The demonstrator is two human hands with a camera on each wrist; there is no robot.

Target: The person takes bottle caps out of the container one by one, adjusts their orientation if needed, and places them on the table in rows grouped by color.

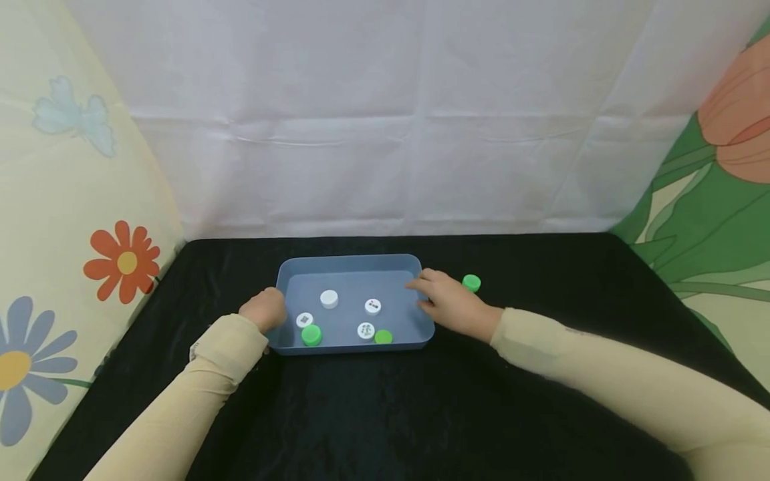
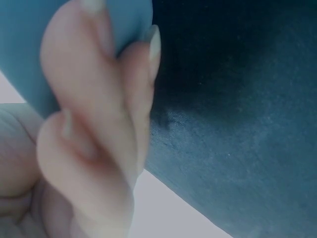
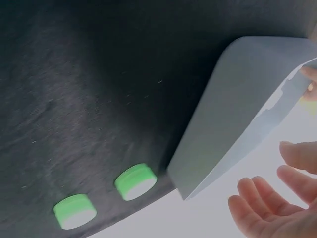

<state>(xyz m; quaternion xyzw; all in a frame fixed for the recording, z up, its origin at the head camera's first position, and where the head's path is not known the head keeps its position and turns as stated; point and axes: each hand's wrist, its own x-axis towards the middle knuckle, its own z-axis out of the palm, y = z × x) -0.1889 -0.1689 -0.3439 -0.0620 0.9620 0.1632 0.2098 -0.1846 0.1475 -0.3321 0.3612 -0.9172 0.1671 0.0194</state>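
A shallow blue-grey tray [image 1: 349, 265] lies on the black cloth. My left hand [image 1: 263, 309] grips its left side, and in the left wrist view the curled fingers [image 2: 81, 59] press against the tray's wall [image 2: 133, 17]. Over the right rim hovers my right hand [image 1: 454, 304], its fingers parted and loosely bent around nothing. Inside the tray are a plain white disc [image 1: 329, 298], white discs with dark marks [image 1: 372, 306], a thick green cap [image 1: 311, 335] and a flat lighter green disc [image 1: 383, 337].
Just beyond my right hand, a green cap [image 1: 472, 283] sits on the cloth. The right wrist view shows two green-and-white caps [image 3: 135, 182] outside the tray. A white curtain [image 1: 385, 120] hangs behind the table, with flower-printed panels [image 1: 126, 262] on both sides.
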